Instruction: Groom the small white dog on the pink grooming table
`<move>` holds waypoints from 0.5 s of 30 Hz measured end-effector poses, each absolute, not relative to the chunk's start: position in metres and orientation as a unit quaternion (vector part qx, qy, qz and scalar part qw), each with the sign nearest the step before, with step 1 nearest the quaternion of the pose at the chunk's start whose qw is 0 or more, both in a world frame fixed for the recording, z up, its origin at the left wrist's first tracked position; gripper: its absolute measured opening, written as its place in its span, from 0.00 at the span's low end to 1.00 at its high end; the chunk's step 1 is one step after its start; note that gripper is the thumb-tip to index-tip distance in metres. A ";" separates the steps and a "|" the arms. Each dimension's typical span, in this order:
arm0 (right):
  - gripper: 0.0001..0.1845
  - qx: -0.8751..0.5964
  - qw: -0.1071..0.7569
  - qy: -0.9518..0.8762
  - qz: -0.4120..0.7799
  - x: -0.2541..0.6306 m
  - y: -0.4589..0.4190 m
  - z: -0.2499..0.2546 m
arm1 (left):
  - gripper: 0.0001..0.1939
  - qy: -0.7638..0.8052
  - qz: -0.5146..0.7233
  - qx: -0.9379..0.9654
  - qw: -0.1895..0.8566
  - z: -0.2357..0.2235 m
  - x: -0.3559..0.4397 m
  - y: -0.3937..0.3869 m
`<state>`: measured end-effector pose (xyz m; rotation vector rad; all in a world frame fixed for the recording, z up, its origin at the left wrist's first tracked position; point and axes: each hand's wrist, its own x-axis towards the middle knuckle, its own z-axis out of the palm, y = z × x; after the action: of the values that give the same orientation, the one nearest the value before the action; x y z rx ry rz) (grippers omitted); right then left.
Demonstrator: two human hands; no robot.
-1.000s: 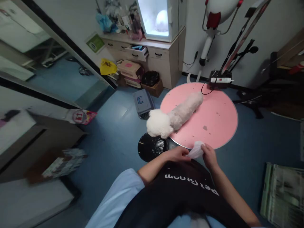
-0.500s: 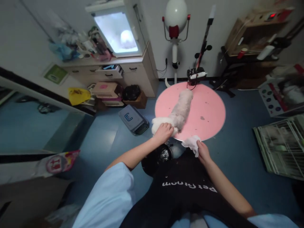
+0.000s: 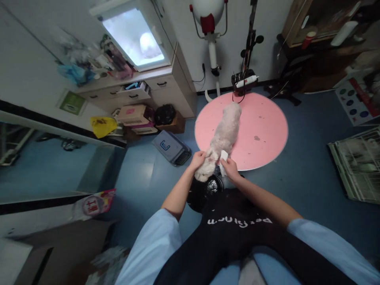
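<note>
A white dog [image 3: 227, 126], its body coat short, is on the round pink table [image 3: 264, 122]. Its fluffier near end hangs over the table's front edge; whether that is head or tail I cannot make out. The fingers of my left hand [image 3: 198, 160] are closed on the left side of this fluffy fur. Pinched in my right hand [image 3: 230, 168] is a white tissue [image 3: 223, 156], close against the dog's near end on the right. Just below the fluffy part stands a black bin [image 3: 197, 196] with a shiny black liner.
A grey pet carrier [image 3: 172, 147] lies on the floor left of the table. Behind the table are a dryer stand [image 3: 212, 55] and a black post [image 3: 251, 43] with a tool holder. A wire cage [image 3: 358, 166] is at right, a drawer cabinet [image 3: 166, 85] at back left.
My right hand has brought the tissue up and left to the dog. My left hand has shifted from the top of the fluffy part to its left side. The fluffy end has swung down toward me.
</note>
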<state>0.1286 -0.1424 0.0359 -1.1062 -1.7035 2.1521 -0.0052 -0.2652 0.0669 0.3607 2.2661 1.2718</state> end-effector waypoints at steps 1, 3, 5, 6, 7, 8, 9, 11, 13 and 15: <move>0.19 -0.364 0.086 -0.591 0.715 0.117 -0.146 0.036 | 0.14 0.829 0.478 0.121 0.264 0.061 -0.004 -0.266; 0.15 -0.353 0.074 -0.621 0.696 0.100 -0.152 0.034 | 0.11 0.819 0.497 0.096 0.271 0.050 -0.001 -0.268; 0.12 -0.349 0.064 -0.642 0.680 0.092 -0.156 0.031 | 0.07 0.813 0.514 0.069 0.265 0.038 0.002 -0.268; 0.12 -0.349 0.060 -0.650 0.673 0.092 -0.157 0.029 | 0.06 0.811 0.521 0.056 0.259 0.032 0.003 -0.268; 0.12 -0.349 0.058 -0.654 0.668 0.093 -0.157 0.027 | 0.07 0.810 0.526 0.044 0.255 0.027 0.004 -0.269; 0.13 -0.349 0.056 -0.662 0.661 0.095 -0.158 0.026 | 0.10 0.808 0.532 0.036 0.250 0.023 0.005 -0.269; 0.15 -0.348 0.053 -0.674 0.649 0.098 -0.159 0.024 | 0.13 0.805 0.539 0.036 0.243 0.020 0.007 -0.270; 0.19 -0.338 0.045 -0.718 0.607 0.103 -0.162 0.022 | 0.17 0.800 0.558 0.054 0.216 0.017 0.011 -0.272; 0.22 -0.314 0.035 -0.767 0.559 0.105 -0.165 0.021 | 0.16 0.796 0.569 0.078 0.191 0.017 0.015 -0.274; 0.22 -0.293 0.031 -0.796 0.529 0.107 -0.168 0.018 | 0.13 0.804 0.555 0.093 0.192 0.018 0.020 -0.275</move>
<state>0.1068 -0.1678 0.0179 -0.9036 -2.4514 1.6291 0.0196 -0.2750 0.0183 0.2600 2.2572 1.5583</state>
